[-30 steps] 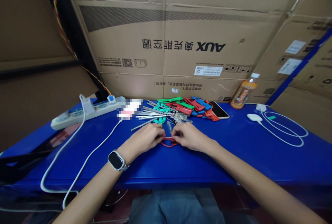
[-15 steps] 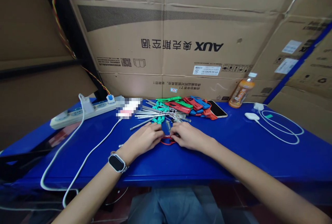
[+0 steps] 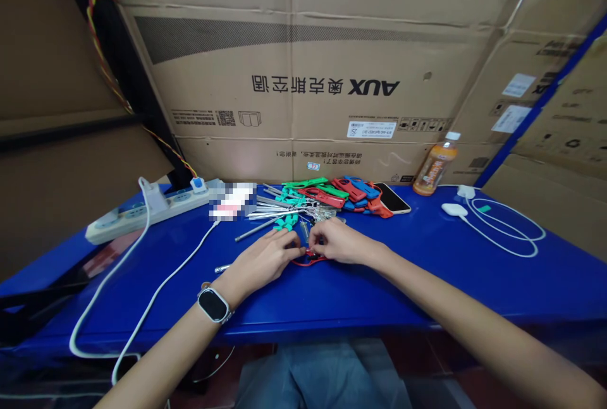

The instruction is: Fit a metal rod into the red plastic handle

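Observation:
A red plastic part with a thin looped edge lies low on the blue table between my hands. My left hand is closed at its left end, thumb and fingertips pressed on it. From the other side my right hand pinches down over the same part, on something small and dark that its fingers mostly hide. A clear tube lies just beyond the fingertips. Behind it are a pile of silver metal rods, several teal plastic pieces and a heap of small clear and metal parts.
Red, blue and green plastic pieces are heaped at the back, beside a phone. An orange drink bottle and a white charger with cable stand right. A power strip lies left. A cardboard wall closes the back.
My right hand's fingers have curled more tightly over the red part. My left hand has shifted slightly, still at its left end. The whole view has moved a little.

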`<state>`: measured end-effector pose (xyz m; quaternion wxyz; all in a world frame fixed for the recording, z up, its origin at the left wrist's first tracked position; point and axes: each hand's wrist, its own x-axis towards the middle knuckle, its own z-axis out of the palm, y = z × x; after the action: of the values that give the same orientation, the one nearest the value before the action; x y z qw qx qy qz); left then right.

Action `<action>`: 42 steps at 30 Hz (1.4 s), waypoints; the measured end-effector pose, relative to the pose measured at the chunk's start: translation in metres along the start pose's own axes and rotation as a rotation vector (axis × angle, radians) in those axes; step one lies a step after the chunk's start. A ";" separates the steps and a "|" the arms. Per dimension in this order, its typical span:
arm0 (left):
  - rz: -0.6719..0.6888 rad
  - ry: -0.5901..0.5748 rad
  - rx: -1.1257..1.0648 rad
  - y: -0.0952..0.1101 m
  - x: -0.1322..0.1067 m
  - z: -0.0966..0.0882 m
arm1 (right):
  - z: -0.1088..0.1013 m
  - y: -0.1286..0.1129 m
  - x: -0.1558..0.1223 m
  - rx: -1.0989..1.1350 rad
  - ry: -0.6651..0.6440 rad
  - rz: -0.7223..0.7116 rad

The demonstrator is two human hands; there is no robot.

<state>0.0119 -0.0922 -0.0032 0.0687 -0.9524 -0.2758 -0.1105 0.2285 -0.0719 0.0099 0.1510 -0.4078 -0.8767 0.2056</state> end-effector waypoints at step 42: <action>-0.058 0.099 -0.246 -0.002 -0.015 0.004 | 0.011 -0.010 -0.026 -0.176 0.064 -0.086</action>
<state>-0.0004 -0.0972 -0.0107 -0.0383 -0.9387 -0.2838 -0.1921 0.2329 -0.1003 0.0028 0.1510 -0.3879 -0.9028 0.1082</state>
